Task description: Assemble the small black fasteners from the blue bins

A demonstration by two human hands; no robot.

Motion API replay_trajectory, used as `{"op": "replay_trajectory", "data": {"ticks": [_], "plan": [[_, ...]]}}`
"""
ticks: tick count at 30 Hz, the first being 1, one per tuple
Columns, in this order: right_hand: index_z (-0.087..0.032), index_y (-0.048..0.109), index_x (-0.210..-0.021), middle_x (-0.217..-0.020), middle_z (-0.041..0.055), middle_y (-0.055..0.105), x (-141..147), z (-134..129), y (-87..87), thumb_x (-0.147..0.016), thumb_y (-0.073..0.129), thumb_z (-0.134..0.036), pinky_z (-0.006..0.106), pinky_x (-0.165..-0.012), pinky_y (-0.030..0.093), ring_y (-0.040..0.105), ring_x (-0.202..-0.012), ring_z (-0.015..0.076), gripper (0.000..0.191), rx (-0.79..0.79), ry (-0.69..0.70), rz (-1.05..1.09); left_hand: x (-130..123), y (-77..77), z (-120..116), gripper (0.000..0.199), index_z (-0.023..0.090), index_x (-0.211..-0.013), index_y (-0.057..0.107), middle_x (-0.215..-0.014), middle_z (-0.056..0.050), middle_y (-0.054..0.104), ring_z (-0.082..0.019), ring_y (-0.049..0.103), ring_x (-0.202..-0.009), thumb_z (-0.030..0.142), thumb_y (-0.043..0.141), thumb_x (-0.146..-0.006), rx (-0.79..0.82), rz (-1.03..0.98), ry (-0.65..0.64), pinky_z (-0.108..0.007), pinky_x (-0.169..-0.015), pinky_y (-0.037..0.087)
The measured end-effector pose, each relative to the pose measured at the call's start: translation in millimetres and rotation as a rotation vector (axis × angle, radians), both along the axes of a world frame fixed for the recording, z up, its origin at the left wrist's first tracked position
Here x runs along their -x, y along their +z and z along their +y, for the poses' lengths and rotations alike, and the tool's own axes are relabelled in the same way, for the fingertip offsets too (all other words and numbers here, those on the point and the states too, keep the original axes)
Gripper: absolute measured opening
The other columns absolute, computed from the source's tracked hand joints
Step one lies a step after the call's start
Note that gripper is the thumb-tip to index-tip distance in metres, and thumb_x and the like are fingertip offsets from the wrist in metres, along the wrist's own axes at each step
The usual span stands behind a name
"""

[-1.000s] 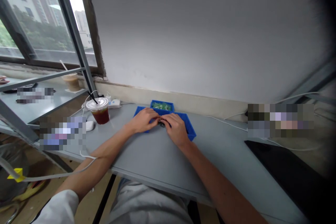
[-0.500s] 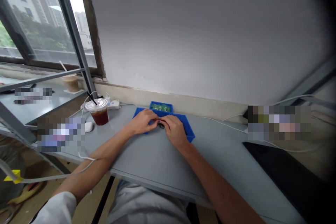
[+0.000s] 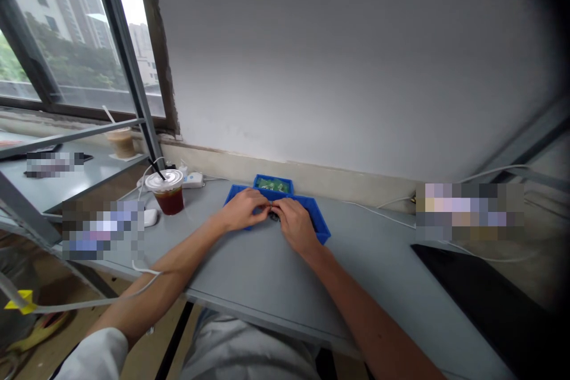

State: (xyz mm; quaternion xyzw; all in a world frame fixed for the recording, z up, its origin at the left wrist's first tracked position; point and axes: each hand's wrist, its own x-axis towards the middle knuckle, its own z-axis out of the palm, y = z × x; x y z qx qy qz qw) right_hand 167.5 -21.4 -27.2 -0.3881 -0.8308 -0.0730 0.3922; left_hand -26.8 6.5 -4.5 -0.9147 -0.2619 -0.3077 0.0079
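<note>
My left hand [image 3: 246, 209] and my right hand [image 3: 294, 221] meet at the fingertips over the grey table, in front of the blue bins. Both are closed in a pinch around something too small to make out. Just below the fingertips a small dark object [image 3: 274, 216] shows, partly covered by the fingers. Beside my right hand lies a blue bin [image 3: 321, 222], and behind my left hand is another blue bin [image 3: 231, 192], mostly hidden. A smaller blue tray [image 3: 272, 184] behind them holds green pieces that look like circuit boards.
A lidded cup of dark red drink [image 3: 170, 193] with a black straw stands left of my hands. Behind it is a white power strip [image 3: 192, 180]. A white cable [image 3: 146, 276] passes over my left forearm. A black flat panel [image 3: 472, 291] lies at the right.
My hands stay together in nearly the same place, with only slight finger movement. The whole view has shifted a little.
</note>
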Motion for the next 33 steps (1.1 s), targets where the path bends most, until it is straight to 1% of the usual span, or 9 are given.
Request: {"op": "replay_trajectory", "data": {"ticks": [4, 10, 16, 24, 33], "plan": [[-0.018, 0.062, -0.092, -0.088, 0.0083, 0.067, 1, 0, 0.3, -0.102, 0.042, -0.021, 0.032, -0.077, 0.047, 0.062, -0.083, 0.0208, 0.023, 0.041, 0.035, 0.048, 0, 2.2, -1, 0.018, 0.017, -0.088, 0.067, -0.083, -0.003, 0.069, -0.017, 0.062, -0.083, 0.023, 0.051, -0.093, -0.013, 0.007, -0.002, -0.031, -0.085, 0.045], [-0.020, 0.057, -0.088, -0.083, 0.0062, 0.066, 1, 1, -1.0, -0.102, 0.040, -0.021, 0.030, -0.071, 0.045, 0.061, -0.076, 0.0190, 0.022, 0.107, 0.048, 0.091, -2, 4.7, -4, 0.018, 0.017, -0.089, 0.067, -0.082, -0.003, 0.069, -0.016, 0.062, -0.082, 0.021, 0.050, -0.093, -0.016, 0.015, -0.007, -0.030, -0.085, 0.045], [-0.021, 0.054, -0.086, -0.080, 0.0048, 0.064, 2, 1, -1.3, -0.101, 0.039, -0.022, 0.029, -0.069, 0.044, 0.060, -0.073, 0.0179, 0.022, 0.172, 0.065, 0.118, -2, 5.7, -5, 0.017, 0.017, -0.088, 0.067, -0.084, -0.004, 0.070, -0.016, 0.063, -0.082, 0.020, 0.051, -0.093, -0.016, 0.012, -0.001, -0.030, -0.085, 0.045], [-0.021, 0.053, -0.080, -0.071, 0.0017, 0.061, 3, 1, 2.2, -0.099, 0.039, -0.024, 0.027, -0.065, 0.041, 0.056, -0.066, 0.0164, 0.024, 0.210, 0.078, 0.189, -1, 6.0, -3, 0.018, 0.018, -0.088, 0.066, -0.084, -0.003, 0.069, -0.015, 0.062, -0.081, 0.021, 0.050, -0.095, -0.033, 0.026, -0.011, -0.029, -0.084, 0.045], [-0.021, 0.053, -0.076, -0.065, -0.0011, 0.058, 4, 1, 5.7, -0.097, 0.043, -0.024, 0.026, -0.061, 0.040, 0.055, -0.061, 0.0146, 0.023, 0.313, 0.104, 0.264, 1, 11.9, -7, 0.023, 0.017, -0.088, 0.066, -0.080, -0.004, 0.065, -0.017, 0.060, -0.081, 0.022, 0.046, -0.097, -0.146, 0.112, 0.010, -0.031, -0.085, 0.044]]}}
